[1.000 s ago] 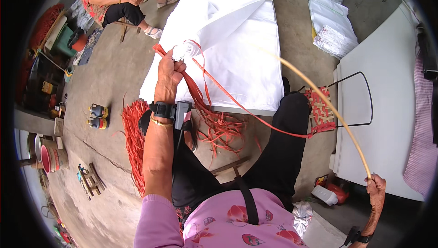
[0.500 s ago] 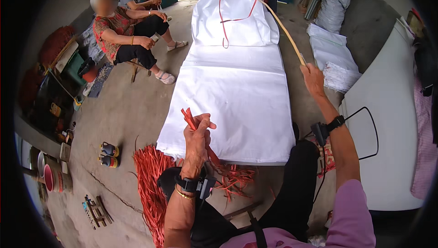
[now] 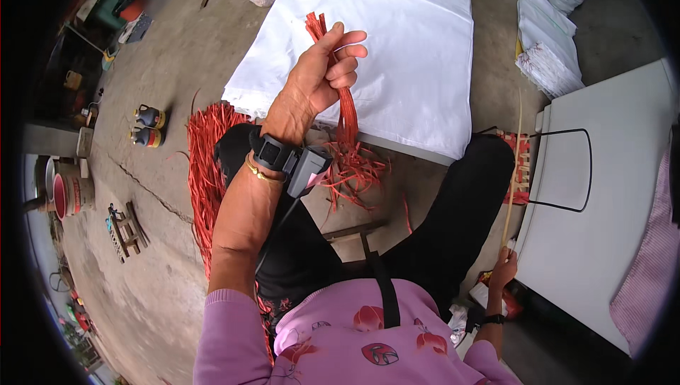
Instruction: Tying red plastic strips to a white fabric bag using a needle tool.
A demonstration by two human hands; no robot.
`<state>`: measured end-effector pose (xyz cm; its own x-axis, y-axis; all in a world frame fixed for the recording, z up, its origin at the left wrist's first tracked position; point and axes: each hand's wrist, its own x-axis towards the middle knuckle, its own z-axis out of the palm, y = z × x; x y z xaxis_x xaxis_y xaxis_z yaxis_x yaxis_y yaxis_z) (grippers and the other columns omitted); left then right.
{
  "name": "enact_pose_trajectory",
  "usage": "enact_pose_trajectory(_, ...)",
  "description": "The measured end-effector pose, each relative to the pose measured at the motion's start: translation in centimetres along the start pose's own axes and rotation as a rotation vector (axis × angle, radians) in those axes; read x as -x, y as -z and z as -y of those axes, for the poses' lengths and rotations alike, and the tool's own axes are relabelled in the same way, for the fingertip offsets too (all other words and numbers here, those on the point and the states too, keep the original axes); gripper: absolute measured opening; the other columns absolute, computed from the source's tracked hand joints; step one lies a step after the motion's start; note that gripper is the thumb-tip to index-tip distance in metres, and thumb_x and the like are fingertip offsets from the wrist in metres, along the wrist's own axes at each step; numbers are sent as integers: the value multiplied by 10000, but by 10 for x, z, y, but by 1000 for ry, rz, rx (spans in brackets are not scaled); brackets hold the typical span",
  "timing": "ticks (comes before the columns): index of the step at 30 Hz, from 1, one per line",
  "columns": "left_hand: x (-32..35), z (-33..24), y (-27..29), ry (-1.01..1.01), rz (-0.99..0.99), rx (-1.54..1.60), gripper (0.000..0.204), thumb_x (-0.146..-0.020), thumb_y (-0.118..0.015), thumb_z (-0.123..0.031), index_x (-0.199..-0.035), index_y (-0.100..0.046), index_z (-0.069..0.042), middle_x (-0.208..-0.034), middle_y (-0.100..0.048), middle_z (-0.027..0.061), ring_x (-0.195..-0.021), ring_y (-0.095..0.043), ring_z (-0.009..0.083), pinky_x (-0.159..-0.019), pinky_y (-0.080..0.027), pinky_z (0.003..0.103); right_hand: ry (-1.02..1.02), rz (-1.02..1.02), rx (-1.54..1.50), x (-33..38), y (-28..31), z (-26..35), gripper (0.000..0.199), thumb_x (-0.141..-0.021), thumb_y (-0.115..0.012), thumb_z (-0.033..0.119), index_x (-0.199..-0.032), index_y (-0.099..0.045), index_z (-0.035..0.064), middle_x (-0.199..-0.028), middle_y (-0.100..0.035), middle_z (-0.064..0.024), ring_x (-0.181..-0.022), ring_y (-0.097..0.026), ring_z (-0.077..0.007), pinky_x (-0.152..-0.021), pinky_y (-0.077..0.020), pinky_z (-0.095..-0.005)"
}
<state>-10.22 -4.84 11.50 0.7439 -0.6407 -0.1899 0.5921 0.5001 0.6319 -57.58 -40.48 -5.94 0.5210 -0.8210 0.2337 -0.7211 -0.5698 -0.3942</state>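
Concrete floor (image 3: 159, 172); upper-centre left hand (image 3: 319, 73) clasps red strips (image 3: 347, 116): likely limp, grip bunched; right hand (image 3: 503, 269) grasps stick (image 3: 513, 172) by end.

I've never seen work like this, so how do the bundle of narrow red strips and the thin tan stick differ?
The bundle of narrow red strips has many strands; the thin tan stick is a single length. The bundle droops limply below the left hand; the stick reaches forward from the right hand. Each is long and held in one hand.
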Motion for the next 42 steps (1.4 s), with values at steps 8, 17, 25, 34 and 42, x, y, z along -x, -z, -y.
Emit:
enact_pose_trajectory(8,20,14,-24,-14,209,164,522,-924,-404,-469,-1033,-564,16,-809,-631,127,-409,-276,43,-381,-238,186,-149,267,-1067,-110,76,265,183,-885,-562,235,-884,-574,52,-660,-461,57,-478,-287,13,-410,-205,-169)
enact_pose_trajectory(17,24,28,-25,115,-51,-374,181,-814,-602,-52,-982,-561,0,-752,-575,33,-407,-268,14,-353,-191,179,283,913,-1150,-93,23,473,164,-819,-588,137,-886,-605,-12,-705,-551,-3,-519,-397,-29,-457,-310,-191)
enact_pose_trajectory(25,27,42,-28,57,-250,-730,118,-780,-617,-27,-885,-580,13,-649,-513,-19,-504,-410,49,-418,-317,212,368,917,-1191,-64,-24,473,113,-787,-605,54,-863,-603,-29,-687,-591,-27,-625,-505,-65,-554,-422,-210)
enact_pose_trajectory(34,11,66,-14,-50,-202,-863,158,-764,-565,10,-918,-600,20,-776,-581,57,-703,-511,135,-642,-431,271,352,826,-1165,-67,-32,468,90,-794,-608,68,-803,-592,-20,-697,-585,-32,-605,-487,-68,-532,-404,-222)
enact_pose_trajectory(42,11,50,-26,92,-138,-362,56,-785,-542,-9,-841,-547,-8,-619,-445,-34,-426,-274,24,-385,-204,196,451,574,-1008,-87,-39,454,122,-747,-643,120,-742,-622,0,-707,-555,-56,-597,-459,-93,-532,-389,-255)
